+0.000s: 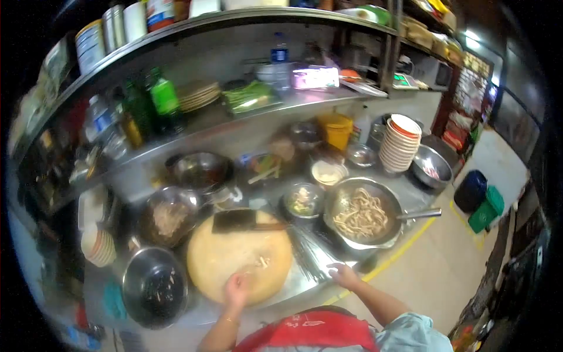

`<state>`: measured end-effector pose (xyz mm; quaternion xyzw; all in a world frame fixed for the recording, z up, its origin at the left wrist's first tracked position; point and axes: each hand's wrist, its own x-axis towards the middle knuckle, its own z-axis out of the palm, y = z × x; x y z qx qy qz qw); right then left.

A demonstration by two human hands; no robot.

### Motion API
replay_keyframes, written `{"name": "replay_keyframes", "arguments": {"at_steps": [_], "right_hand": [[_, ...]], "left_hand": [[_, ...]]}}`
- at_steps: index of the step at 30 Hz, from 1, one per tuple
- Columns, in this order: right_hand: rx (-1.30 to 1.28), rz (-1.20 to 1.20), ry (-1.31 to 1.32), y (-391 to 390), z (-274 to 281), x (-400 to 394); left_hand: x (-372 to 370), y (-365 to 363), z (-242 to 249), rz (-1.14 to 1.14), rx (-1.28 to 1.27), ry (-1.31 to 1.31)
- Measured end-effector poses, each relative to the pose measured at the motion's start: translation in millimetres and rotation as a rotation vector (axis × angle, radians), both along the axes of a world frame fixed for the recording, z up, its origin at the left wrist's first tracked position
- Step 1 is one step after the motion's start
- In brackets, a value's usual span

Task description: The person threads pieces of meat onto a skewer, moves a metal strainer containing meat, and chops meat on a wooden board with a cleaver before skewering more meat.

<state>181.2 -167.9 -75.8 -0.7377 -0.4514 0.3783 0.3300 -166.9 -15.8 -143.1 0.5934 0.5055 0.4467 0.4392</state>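
Note:
My left hand is over the near edge of a round wooden chopping board, its fingers curled together; whatever they hold, if anything, is hidden. A few small pale pieces lie on the board just beyond it. Across the board's far side rests a cleaver, its wooden handle pointing right. My right hand is at the counter's front edge, slightly blurred, fingers apart. Beside it lies a bundle of thin, straight dark sticks. Further off, a long-handled pan holds pale strips.
Left of the board are a dark metal pot and a bowl of pale shredded food. Behind stand a small bowl, a yellow container and stacked bowls. A shelf with bottles, plates and a lit phone runs above.

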Motion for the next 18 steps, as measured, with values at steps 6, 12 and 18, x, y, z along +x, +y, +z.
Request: {"name": "replay_keyframes", "arguments": {"at_steps": [6, 12, 18], "right_hand": [[0.116, 0.003, -0.157, -26, -36, 22], [0.402, 0.092, 0.012, 7, -5, 17], [0.7, -0.305, 0.241, 71, 144, 32]], "left_hand": [[-9, 16, -31, 0.048, -0.112, 0.044], [8, 5, -15, 0.101, -0.229, -0.229], [9, -22, 35, 0.073, -0.28, -0.581]]}}
